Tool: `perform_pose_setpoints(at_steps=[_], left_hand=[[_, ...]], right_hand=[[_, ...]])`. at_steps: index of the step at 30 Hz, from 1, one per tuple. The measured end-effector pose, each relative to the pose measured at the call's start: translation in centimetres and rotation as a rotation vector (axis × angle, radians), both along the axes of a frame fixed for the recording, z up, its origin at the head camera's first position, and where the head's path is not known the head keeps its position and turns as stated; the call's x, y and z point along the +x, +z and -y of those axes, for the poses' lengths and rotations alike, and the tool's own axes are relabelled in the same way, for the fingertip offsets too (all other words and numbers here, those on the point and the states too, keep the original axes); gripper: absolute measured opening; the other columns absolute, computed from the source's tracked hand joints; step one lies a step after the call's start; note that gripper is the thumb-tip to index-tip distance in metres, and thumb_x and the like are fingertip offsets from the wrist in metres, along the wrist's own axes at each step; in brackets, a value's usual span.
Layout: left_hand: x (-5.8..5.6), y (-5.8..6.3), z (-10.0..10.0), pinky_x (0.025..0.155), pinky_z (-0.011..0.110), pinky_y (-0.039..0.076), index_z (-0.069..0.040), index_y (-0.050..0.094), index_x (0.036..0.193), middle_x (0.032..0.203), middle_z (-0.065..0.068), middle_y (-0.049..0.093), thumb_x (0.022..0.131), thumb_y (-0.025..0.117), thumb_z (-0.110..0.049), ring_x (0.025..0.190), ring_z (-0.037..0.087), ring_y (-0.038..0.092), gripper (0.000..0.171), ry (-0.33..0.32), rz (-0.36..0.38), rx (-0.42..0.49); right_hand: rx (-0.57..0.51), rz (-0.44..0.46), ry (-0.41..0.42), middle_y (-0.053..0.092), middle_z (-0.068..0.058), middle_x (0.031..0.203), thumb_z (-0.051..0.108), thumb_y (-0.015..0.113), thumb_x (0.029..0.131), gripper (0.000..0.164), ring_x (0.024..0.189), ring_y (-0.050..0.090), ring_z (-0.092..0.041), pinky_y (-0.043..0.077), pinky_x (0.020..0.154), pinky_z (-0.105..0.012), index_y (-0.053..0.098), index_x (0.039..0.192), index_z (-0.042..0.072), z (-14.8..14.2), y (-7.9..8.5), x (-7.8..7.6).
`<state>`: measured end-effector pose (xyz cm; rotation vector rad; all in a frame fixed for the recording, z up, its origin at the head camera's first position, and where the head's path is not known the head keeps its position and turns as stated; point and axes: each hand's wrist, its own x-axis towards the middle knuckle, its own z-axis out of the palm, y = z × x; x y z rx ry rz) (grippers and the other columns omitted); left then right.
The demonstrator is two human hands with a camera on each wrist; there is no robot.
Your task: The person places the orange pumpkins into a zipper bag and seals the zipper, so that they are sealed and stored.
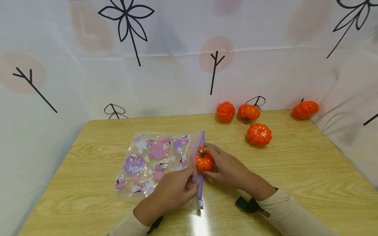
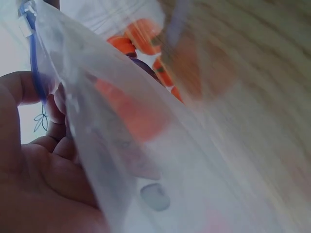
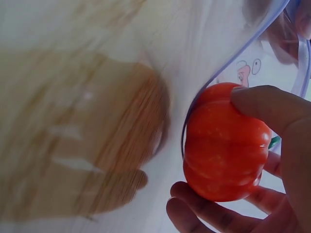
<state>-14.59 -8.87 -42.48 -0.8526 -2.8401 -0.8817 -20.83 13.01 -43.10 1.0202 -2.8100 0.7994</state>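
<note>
A clear plastic zip bag (image 1: pixel 174 147) with a purple zip edge and printed cartoon figures lies on the table. My left hand (image 1: pixel 175 188) pinches the bag's upper edge near the slider, and the left wrist view shows the fingers on that edge. With curled fingers and thumb my right hand (image 1: pixel 228 167) holds a small orange toy pumpkin (image 1: pixel 204 161) with a green stem. The pumpkin is at the bag's mouth; in the right wrist view the purple edge runs along the side of this pumpkin (image 3: pixel 226 145).
On the wooden table (image 1: pixel 295 164) are more pumpkins: one at the back (image 1: pixel 225 112), a neighbour (image 1: pixel 249 112), a nearer one (image 1: pixel 259 134) and one by the right corner (image 1: pixel 305 109). A printed cloth (image 1: pixel 171 78) hangs behind the table.
</note>
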Motion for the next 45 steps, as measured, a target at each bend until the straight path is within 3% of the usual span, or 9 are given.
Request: perform_pose_setpoints(at_steps=[9,23,30,34,45], left_hand=[[0.3,0.1,-0.6,0.046,0.013,0.028,-0.021,0.053,0.085,0.063,-0.016,0.041,0.09,0.064,-0.024,0.051,-0.005,0.03,0.013,-0.025,-0.033,-0.045],[0.7,0.1,-1.1,0.047,0.015,0.031,-0.021,0.055,0.088,0.064,-0.017,0.042,0.092,0.065,-0.03,0.052,-0.004,0.034,0.014,-0.023,0.009,-0.101],[0.9,-0.1,-1.4,0.047,0.017,0.032,-0.021,0.055,0.091,0.065,-0.016,0.042,0.092,0.065,-0.031,0.051,-0.002,0.036,0.014,-0.007,0.043,-0.082],[0.9,-0.1,-1.4,0.047,0.018,0.032,-0.021,0.055,0.091,0.065,-0.016,0.042,0.093,0.064,-0.032,0.051,-0.002,0.037,0.014,0.002,0.042,-0.089],[0.9,-0.2,-1.3,0.046,0.018,0.031,-0.021,0.055,0.092,0.067,-0.015,0.042,0.092,0.064,-0.03,0.052,-0.001,0.037,0.013,0.003,0.013,-0.108]], right_hand=[[0.029,0.017,-0.003,0.043,-0.009,0.152,0.029,0.083,0.081,0.071,0.125,0.059,-0.029,0.054,0.096,-0.046,0.043,0.138,0.016,-0.1,-0.1,0.1],[-0.117,0.169,-0.069,0.044,-0.015,0.135,0.021,0.084,0.081,0.068,0.113,0.059,-0.027,0.057,0.088,-0.035,0.043,0.134,0.011,-0.1,-0.3,-0.3],[-0.176,0.265,-0.042,0.054,-0.014,0.134,0.016,0.083,0.081,0.071,0.105,0.066,-0.023,0.058,0.083,-0.029,0.041,0.138,0.008,0.0,-0.4,-0.5],[-0.199,0.314,-0.048,0.055,-0.015,0.134,0.015,0.082,0.082,0.072,0.108,0.067,-0.025,0.058,0.083,-0.028,0.04,0.14,0.009,0.1,-0.5,-0.6],[-0.286,0.316,0.015,0.049,-0.02,0.139,0.007,0.077,0.084,0.066,0.114,0.064,-0.034,0.058,0.086,-0.033,0.041,0.139,0.003,0.4,-0.9,-0.5]])
